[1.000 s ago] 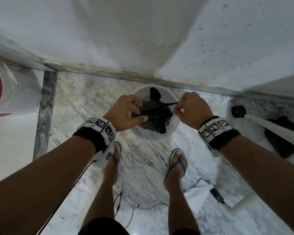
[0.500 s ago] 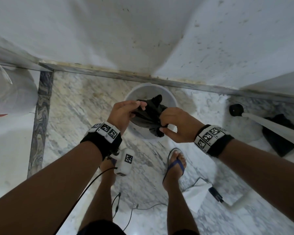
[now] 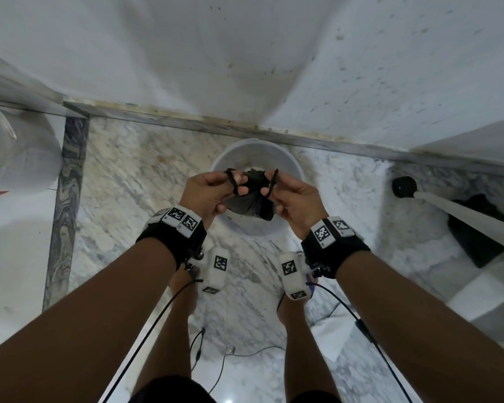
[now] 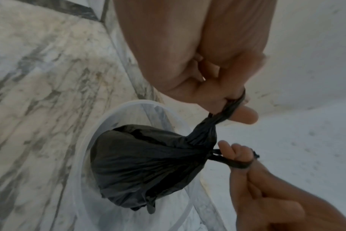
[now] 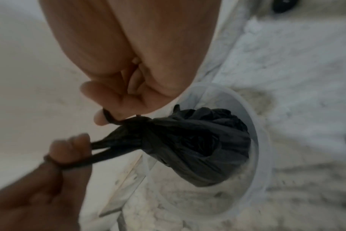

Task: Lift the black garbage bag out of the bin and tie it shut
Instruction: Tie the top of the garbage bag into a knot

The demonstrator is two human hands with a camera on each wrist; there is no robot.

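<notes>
A small black garbage bag (image 3: 246,203) hangs bunched just above the round white bin (image 3: 256,144), which stands on the marble floor in the wall corner. My left hand (image 3: 230,181) has one thin black handle strand looped round its fingers. My right hand (image 3: 269,184) holds the other strand the same way. In the left wrist view the left hand (image 4: 225,101) grips the twisted neck of the bag (image 4: 148,164) over the bin (image 4: 83,156). The right wrist view shows the right hand (image 5: 109,115) pinching a strand beside the bag (image 5: 198,145), whose neck is gathered tight.
Two white walls meet right behind the bin. A white pole with a black cap (image 3: 405,186) leans in at the right, over a dark cloth (image 3: 477,228). At the far left stands a white sack with red print (image 3: 9,146). Cables (image 3: 216,362) lie near my feet.
Both hands have risen and turned palm-up with the bag, lifting it above the bin. Each now has a handle strand round its fingers instead of clutching the bunched top.
</notes>
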